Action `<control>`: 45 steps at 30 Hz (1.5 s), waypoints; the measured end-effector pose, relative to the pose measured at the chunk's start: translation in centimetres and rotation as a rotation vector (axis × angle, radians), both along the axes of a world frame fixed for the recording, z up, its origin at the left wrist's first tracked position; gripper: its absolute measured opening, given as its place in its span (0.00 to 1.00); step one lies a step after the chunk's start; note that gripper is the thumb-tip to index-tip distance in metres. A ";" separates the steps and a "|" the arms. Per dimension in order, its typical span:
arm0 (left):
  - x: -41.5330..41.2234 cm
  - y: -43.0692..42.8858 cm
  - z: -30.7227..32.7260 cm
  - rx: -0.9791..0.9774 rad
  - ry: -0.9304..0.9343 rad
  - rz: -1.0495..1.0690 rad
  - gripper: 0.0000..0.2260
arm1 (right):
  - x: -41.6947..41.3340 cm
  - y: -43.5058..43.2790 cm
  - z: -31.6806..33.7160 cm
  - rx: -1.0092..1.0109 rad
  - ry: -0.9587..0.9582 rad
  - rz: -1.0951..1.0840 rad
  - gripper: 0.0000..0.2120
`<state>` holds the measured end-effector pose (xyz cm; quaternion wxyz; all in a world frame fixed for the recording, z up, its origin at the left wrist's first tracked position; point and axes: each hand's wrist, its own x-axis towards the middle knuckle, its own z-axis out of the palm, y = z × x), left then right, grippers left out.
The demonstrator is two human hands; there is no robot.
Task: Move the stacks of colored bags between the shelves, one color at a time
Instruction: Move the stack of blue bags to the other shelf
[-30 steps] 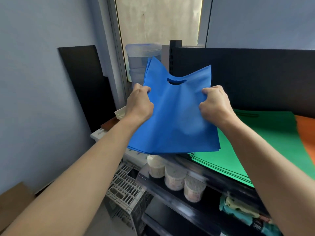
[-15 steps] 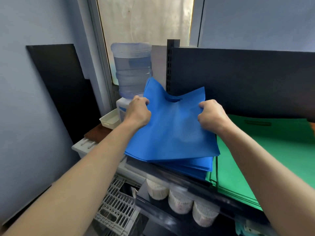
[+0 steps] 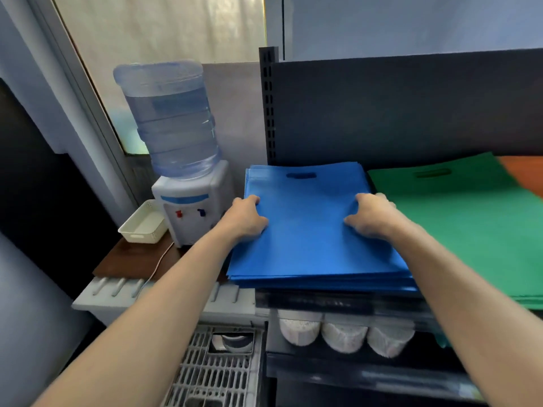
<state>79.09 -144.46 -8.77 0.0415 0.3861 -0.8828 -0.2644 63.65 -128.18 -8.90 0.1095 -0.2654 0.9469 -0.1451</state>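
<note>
A stack of blue bags (image 3: 308, 227) lies flat at the left end of the black shelf (image 3: 338, 302), its handle cut-out facing the back panel. My left hand (image 3: 245, 217) grips the stack's left edge, thumb on top. At the right edge my right hand (image 3: 371, 215) grips the same stack, thumb on the top bag. A green stack (image 3: 470, 227) lies right beside it, and an orange stack (image 3: 526, 177) shows at the far right.
A water dispenser (image 3: 182, 160) with its bottle and a white basket (image 3: 144, 224) stand on a low cabinet left of the shelf. Three white tubs (image 3: 343, 336) sit on the shelf below. A grey plastic crate (image 3: 217, 371) stands on the floor.
Both hands have lowered the blue stack from a tilted, raised hold down flat onto the shelf beside the green stack. The view has dropped and moved closer.
</note>
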 end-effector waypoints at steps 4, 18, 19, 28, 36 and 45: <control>-0.2 0.3 -0.4 0.173 0.045 0.023 0.29 | 0.6 0.4 0.6 -0.064 -0.047 -0.010 0.14; 1.6 0.5 0.7 0.468 0.248 0.276 0.09 | 1.0 -0.5 1.1 -0.081 -0.093 0.018 0.14; 1.8 0.6 0.7 0.491 0.245 0.285 0.11 | 1.0 -0.7 1.3 -0.070 -0.103 0.026 0.15; 3.3 -0.5 0.1 0.490 0.278 0.392 0.21 | 1.4 -1.2 1.7 -0.156 -0.172 0.076 0.13; 4.3 -1.4 -0.5 0.501 0.241 0.390 0.22 | 1.8 -2.2 0.6 -0.076 -0.134 0.077 0.15; 3.1 -0.2 -0.2 0.485 0.371 0.357 0.16 | 0.7 -1.4 1.6 -0.389 -0.394 -0.087 0.14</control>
